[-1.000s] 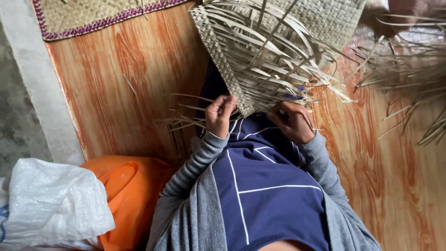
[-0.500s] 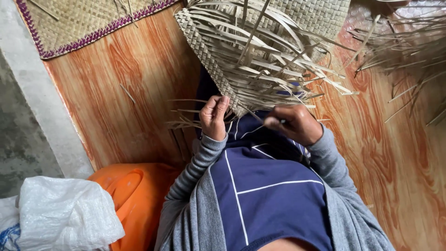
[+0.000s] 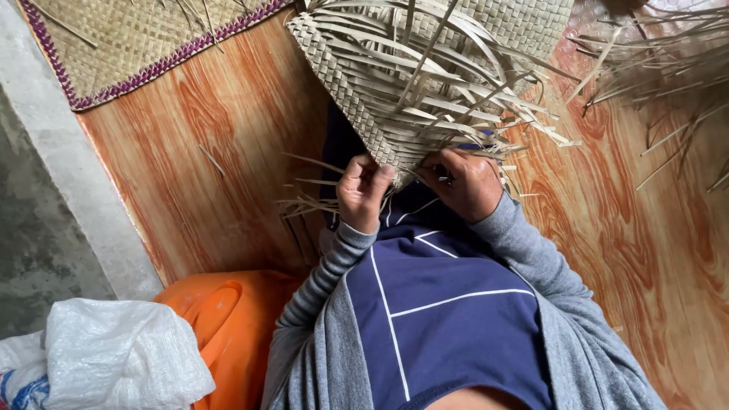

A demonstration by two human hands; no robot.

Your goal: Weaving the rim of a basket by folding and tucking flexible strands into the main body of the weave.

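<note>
Both hands at the near edge of the woven mat (image 3: 357,83), which lies over the lap on the wood-grain floor (image 3: 213,167). Left hand (image 3: 363,191) pinches loose strips (image 3: 311,201); right hand (image 3: 462,182) is curled round strips at the weave edge. Best to keep each strip flat, taut and snug against the last row. Strips look dry, stiff, pale; the weave is a tight diagonal check.

To your left the wood-grain floor (image 3: 205,144) lies open; loose strips (image 3: 653,68) crowd your right, and an orange bin (image 3: 220,319) (beside a white sack (image 3: 114,357)) blocks the near-left.
</note>
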